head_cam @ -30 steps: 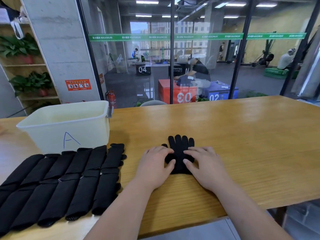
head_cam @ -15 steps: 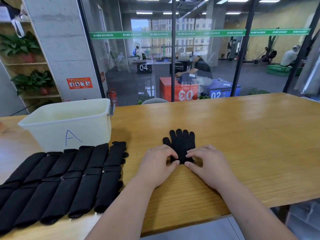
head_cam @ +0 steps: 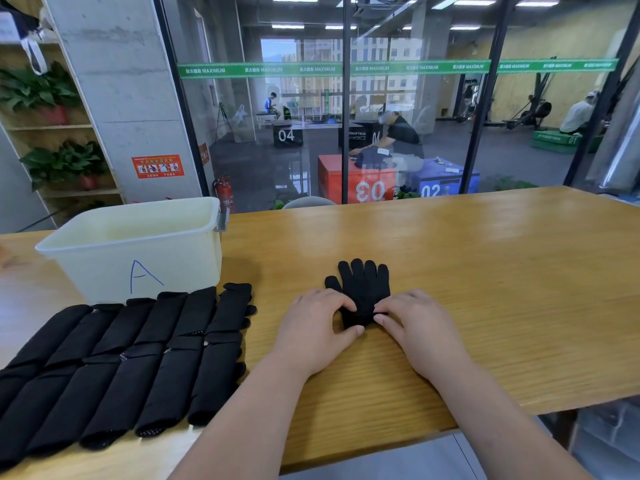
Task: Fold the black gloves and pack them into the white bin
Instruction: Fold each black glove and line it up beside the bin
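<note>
A black glove [head_cam: 363, 285] lies flat on the wooden table [head_cam: 485, 271] in front of me, its fingers pointing away. Its near cuff end is bunched into a roll between my hands. My left hand [head_cam: 311, 327] pinches the roll's left side with curled fingers and thumb. From the right, my right hand [head_cam: 419, 327] pinches the same roll. The white bin [head_cam: 104, 265], marked "A", stands at the back left, and its inside is hidden from here.
Several folded black gloves [head_cam: 121, 368] lie in two rows at the left, in front of the bin and reaching the table's near edge. A glass wall runs behind the table. Bare wood stretches to the right of my hands.
My hands went from lying flat on the glove to curling around its near end. The cuff end has been rolled away from me, so the glove looks shorter.
</note>
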